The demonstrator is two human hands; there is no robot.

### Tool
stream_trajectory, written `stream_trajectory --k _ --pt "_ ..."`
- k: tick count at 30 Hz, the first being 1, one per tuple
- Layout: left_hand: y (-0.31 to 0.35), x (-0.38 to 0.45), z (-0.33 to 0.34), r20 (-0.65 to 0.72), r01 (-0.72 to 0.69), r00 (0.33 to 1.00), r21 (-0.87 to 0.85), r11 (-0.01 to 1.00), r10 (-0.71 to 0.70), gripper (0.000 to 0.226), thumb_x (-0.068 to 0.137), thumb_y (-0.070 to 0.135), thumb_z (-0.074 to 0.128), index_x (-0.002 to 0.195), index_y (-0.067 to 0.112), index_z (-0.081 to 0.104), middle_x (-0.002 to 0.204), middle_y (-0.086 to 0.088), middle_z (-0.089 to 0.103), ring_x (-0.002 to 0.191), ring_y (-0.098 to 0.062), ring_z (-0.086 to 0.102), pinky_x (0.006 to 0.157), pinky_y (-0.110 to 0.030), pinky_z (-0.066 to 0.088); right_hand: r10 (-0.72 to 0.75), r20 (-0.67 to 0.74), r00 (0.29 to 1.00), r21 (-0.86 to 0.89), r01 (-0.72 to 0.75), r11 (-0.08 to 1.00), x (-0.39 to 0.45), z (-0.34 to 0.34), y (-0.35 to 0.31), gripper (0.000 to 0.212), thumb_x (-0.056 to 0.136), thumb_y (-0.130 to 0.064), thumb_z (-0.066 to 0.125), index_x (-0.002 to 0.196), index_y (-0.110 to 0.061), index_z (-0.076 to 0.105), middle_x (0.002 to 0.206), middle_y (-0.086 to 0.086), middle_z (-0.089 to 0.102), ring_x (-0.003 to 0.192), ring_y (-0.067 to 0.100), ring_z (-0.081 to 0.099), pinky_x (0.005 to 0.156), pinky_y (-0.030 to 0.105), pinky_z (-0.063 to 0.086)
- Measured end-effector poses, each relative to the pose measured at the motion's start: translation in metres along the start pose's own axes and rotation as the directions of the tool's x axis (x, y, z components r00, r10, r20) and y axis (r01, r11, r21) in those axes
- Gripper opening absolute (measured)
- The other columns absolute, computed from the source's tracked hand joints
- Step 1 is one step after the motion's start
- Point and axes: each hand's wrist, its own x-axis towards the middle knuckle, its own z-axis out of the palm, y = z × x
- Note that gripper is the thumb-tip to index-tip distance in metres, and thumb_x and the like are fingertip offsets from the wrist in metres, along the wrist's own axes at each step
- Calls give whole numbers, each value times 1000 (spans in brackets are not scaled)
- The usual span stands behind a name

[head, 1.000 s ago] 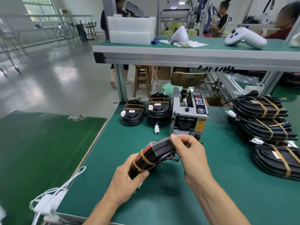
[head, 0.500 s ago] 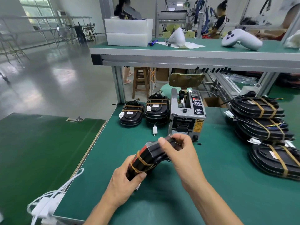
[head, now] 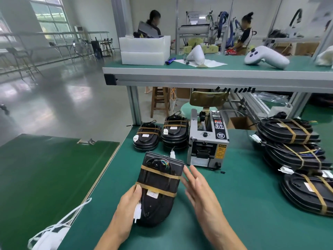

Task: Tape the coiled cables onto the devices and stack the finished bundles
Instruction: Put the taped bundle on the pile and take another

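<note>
Your left hand gripping taped device at its left edge; right hand hovering beside, fingers spread, seemingly not touching.

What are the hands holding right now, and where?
Left hand grips the taped black device by its left edge; right hand is open beside it, holding nothing.

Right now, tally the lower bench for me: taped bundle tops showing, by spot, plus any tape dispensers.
Tape dispenser: 1
Bundle in left hand: 1
Taped tops left of dispenser: 2
Taped tops at right: 3
Total: 7
</note>
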Motion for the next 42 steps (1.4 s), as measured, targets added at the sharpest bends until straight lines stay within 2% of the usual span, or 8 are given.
stream_trajectory --k 5,7,12,17,21,24,28,42 --pt "7 2 2 -66 164 975 -424 891 -210 44 101 39 51 122 18 83 133 -19 75 120 -29 75 97 -44 59 -22 97 995 -170 39 985 4 1 23 77 90 -62 60 157 -40 31 154 -38 40 145 -1 43 121 27 34" --pt "3 5 3 -136 156 959 -473 867 -247 43 90 35 57 109 10 87 123 -24 77 103 -31 80 91 -48 54 -27 118 993 -213 52 976 6 5 30 82 86 -67 59 158 -42 26 154 -43 35 143 -6 43 115 17 37" --pt "14 25 9 -362 -7 912 -483 875 -192 48 112 20 42 96 7 86 97 -18 82 78 -27 81 61 -34 64 -60 67 996 -238 75 968 9 6 55 64 90 -39 59 151 -31 39 148 -31 53 130 5 62 112 28 46" --pt "61 93 1 -500 -114 863 -344 932 -80 40 113 32 47 95 13 77 83 -8 78 58 -20 68 44 -28 50 -1 21 1000 -242 6 970 13 8 70 62 79 -32 72 139 -23 56 133 -24 68 123 8 67 100 17 49" --pt "91 168 -19 -507 8 858 -148 989 -82 42 112 34 45 103 6 74 79 -14 73 44 -20 56 41 -25 42 65 49 997 -230 -52 972 16 8 71 69 71 -44 76 135 -26 59 127 -26 70 121 3 67 97 17 50" --pt "94 206 -29 -466 103 879 -27 994 -104 46 111 33 39 112 1 72 74 -18 70 42 -20 53 36 -23 35 101 51 994 -261 -84 962 16 5 73 58 78 -29 79 133 -24 60 123 -26 72 120 2 67 99 20 51" --pt "85 228 -37 -419 179 898 68 982 -135 49 112 33 35 117 0 70 74 -25 75 43 -21 55 36 -25 37 169 156 973 -210 -135 968 19 -5 72 39 103 4 57 135 -19 55 136 -9 66 122 5 66 105 22 49" --pt "74 238 -42 -355 368 887 157 916 -296 48 115 45 27 137 14 57 75 -25 77 48 -26 71 35 -22 46 302 157 940 -138 -282 950 25 -6 64 30 107 0 49 128 -18 60 128 -3 70 113 3 70 98 20 51"
